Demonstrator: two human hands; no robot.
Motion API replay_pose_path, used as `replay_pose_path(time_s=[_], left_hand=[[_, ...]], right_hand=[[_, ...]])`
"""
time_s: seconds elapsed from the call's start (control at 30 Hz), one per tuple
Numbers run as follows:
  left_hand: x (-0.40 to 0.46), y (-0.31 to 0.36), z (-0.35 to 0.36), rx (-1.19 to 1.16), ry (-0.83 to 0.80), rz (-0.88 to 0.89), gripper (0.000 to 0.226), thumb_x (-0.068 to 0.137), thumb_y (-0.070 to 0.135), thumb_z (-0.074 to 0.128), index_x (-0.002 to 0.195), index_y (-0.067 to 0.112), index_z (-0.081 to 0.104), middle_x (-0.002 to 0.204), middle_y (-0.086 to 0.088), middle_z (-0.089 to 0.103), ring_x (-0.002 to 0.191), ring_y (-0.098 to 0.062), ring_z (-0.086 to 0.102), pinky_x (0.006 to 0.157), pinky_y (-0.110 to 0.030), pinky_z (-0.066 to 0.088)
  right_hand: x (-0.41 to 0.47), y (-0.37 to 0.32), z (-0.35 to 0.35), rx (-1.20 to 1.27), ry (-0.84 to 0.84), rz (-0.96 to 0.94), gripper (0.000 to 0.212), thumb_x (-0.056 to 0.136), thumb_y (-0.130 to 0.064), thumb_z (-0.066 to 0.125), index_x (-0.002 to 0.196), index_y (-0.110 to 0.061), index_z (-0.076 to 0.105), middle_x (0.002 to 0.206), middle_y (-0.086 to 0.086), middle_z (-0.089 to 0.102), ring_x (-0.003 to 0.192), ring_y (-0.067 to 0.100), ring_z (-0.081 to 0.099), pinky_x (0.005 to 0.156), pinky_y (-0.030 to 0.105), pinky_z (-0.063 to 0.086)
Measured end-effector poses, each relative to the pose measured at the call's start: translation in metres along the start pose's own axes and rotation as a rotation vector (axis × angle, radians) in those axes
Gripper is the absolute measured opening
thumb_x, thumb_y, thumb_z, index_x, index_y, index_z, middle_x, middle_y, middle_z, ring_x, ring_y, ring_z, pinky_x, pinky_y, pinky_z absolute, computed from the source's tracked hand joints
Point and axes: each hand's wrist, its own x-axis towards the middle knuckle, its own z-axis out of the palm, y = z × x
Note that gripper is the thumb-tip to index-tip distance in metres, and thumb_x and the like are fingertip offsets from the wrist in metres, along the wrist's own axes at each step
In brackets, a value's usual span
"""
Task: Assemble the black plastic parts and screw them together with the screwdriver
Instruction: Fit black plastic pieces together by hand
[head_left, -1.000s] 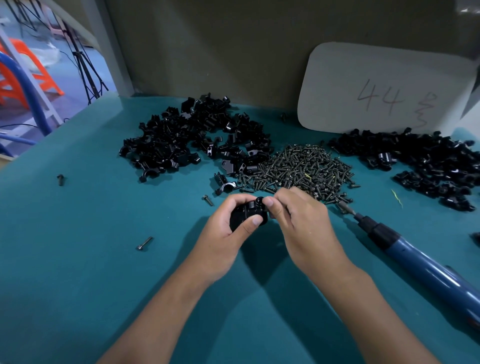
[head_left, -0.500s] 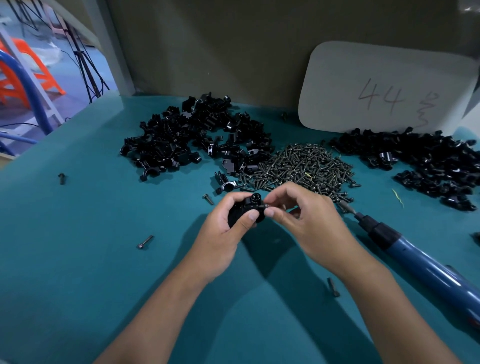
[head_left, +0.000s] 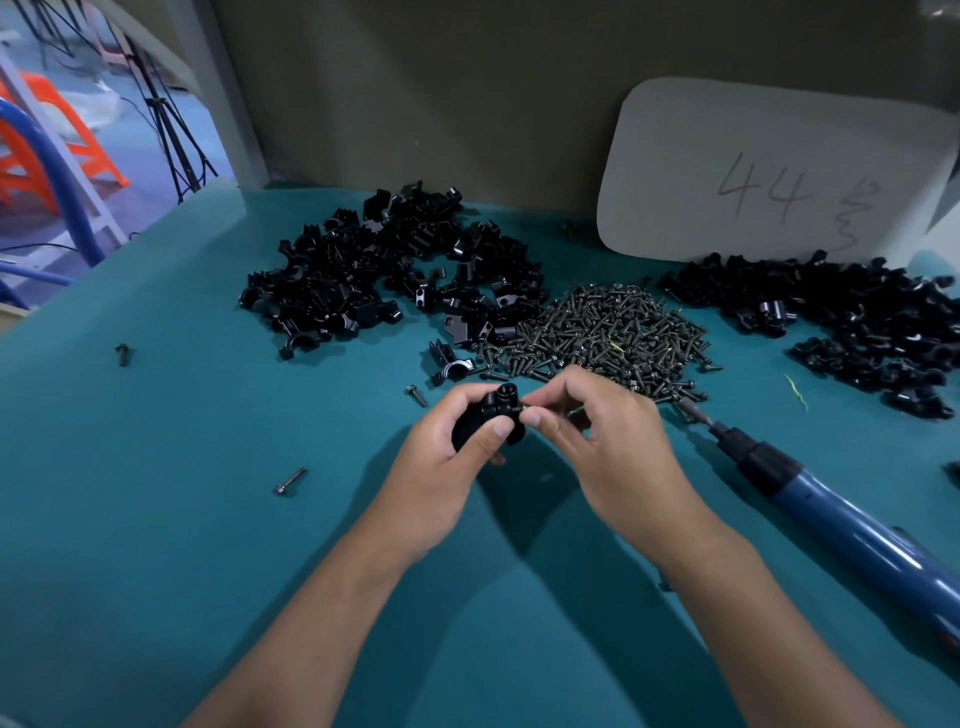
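Observation:
My left hand (head_left: 447, 457) grips a black plastic assembly (head_left: 493, 410) above the teal table, thumb across its front. My right hand (head_left: 608, 441) pinches a small screw (head_left: 523, 410) between thumb and forefinger at the assembly's right side. A blue electric screwdriver (head_left: 831, 514) lies on the table to the right of my right hand, its bit pointing up-left toward the screw pile (head_left: 602, 332). A heap of black plastic parts (head_left: 384, 275) lies behind my left hand, and a second heap (head_left: 841, 317) lies at the far right.
Loose screws lie on the teal table (head_left: 156, 519): one (head_left: 291, 481) left of my left hand, one (head_left: 416, 395) just above it, one (head_left: 122, 354) far left. A white card marked 44 (head_left: 769, 171) leans on the back wall. The table's left edge drops to the floor.
My right hand drew back from the assembly's top to its right side and now pinches a screw against it. My left hand has kept its grip and barely moved.

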Motion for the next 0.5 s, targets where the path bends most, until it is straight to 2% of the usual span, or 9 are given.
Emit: replay_pose_path(time_s=[0.13, 0.2, 0.27, 0.4, 0.5], left_hand=[[-0.002, 0.001, -0.002, 0.002, -0.073, -0.014, 0.027, 0.098, 0.035, 0.058, 0.120, 0.021, 0.064, 0.108, -0.005, 0.071, 0.097, -0.022, 0.066, 0.080, -0.031, 0.054], [-0.003, 0.002, -0.003, 0.028, -0.104, -0.017, 0.027, 0.098, 0.039, 0.056, 0.119, 0.025, 0.063, 0.104, -0.006, 0.070, 0.083, -0.016, 0.062, 0.074, -0.027, 0.050], [-0.004, 0.003, -0.003, 0.048, -0.114, -0.020, 0.024, 0.097, 0.043, 0.055, 0.117, 0.032, 0.063, 0.097, 0.000, 0.070, 0.073, -0.009, 0.054, 0.069, -0.021, 0.046], [-0.004, 0.003, -0.003, 0.086, -0.102, -0.002, 0.016, 0.097, 0.045, 0.055, 0.111, 0.041, 0.061, 0.083, 0.020, 0.064, 0.068, -0.003, 0.052, 0.066, -0.017, 0.044], [-0.005, 0.004, -0.002, 0.111, -0.099, 0.015, 0.017, 0.095, 0.048, 0.056, 0.110, 0.042, 0.061, 0.085, 0.021, 0.063, 0.069, -0.002, 0.053, 0.066, -0.017, 0.046]], right_hand=[[-0.001, 0.003, -0.003, -0.042, 0.016, -0.112, 0.005, 0.091, -0.015, 0.075, 0.093, -0.012, 0.072, 0.085, -0.013, 0.064, 0.084, 0.005, 0.060, 0.073, 0.019, 0.045], [-0.001, 0.002, -0.005, -0.038, 0.019, -0.133, 0.006, 0.089, -0.014, 0.076, 0.093, -0.011, 0.073, 0.084, -0.007, 0.066, 0.082, 0.009, 0.061, 0.073, 0.027, 0.048], [0.000, 0.000, -0.007, -0.026, 0.007, -0.126, 0.005, 0.089, -0.015, 0.076, 0.092, -0.012, 0.073, 0.083, -0.006, 0.066, 0.081, 0.008, 0.061, 0.071, 0.024, 0.047], [0.003, -0.004, -0.011, -0.033, -0.062, -0.049, 0.009, 0.092, -0.022, 0.073, 0.086, -0.015, 0.071, 0.080, -0.013, 0.064, 0.082, 0.002, 0.057, 0.070, 0.008, 0.038], [0.003, -0.004, -0.010, -0.072, -0.111, -0.006, 0.016, 0.097, -0.026, 0.067, 0.085, -0.016, 0.065, 0.079, -0.012, 0.059, 0.082, 0.003, 0.053, 0.068, 0.010, 0.037]])
